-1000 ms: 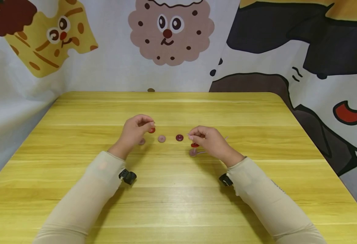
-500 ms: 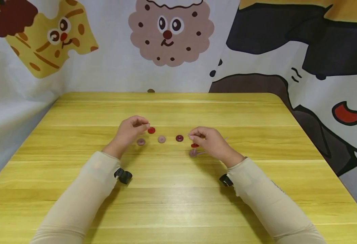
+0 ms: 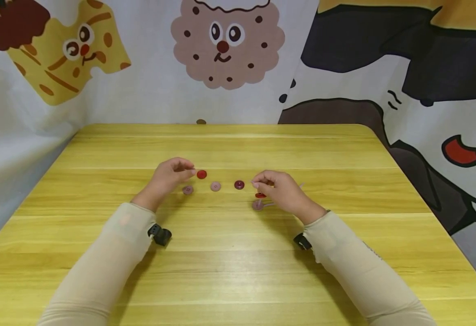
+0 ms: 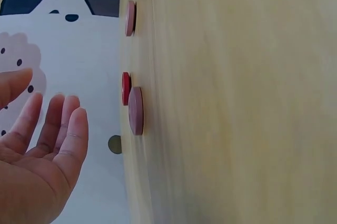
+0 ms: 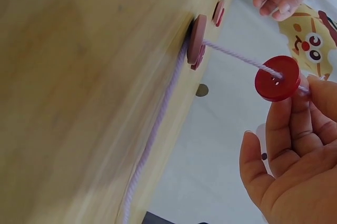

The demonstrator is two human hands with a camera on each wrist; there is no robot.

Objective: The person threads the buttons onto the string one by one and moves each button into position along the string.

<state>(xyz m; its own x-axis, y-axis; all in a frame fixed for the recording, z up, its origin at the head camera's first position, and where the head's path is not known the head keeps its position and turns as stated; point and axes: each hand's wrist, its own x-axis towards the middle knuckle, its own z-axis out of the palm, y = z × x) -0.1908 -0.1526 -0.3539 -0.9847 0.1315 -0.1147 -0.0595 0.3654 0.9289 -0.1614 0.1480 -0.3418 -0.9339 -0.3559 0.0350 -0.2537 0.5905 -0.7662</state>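
My right hand point(image 3: 280, 190) pinches the end of a lilac string point(image 5: 155, 124) between thumb and fingertips. A red button point(image 5: 277, 78) is threaded on that string, close to the fingers. Lower down, a mauve button point(image 3: 257, 205) is also strung, at table level, and the string trails from it along the wood. My left hand point(image 3: 168, 177) hovers at the left with relaxed fingers and nothing in them. Beside its fingertips, apart from them, lies a loose red button point(image 3: 202, 174). A mauve button point(image 3: 188, 190) lies nearer me.
Between the hands lie a pink button point(image 3: 215, 186) and a dark red button point(image 3: 239, 184). All this is on a wood-grain table point(image 3: 230, 280). A cartoon-printed cloth point(image 3: 148, 90) hangs behind the table's far edge and along its sides.
My left hand has drawn away leftward and slightly toward me from the loose red button, uncovering it and the mauve button. The right hand has barely moved, still pinching the string.
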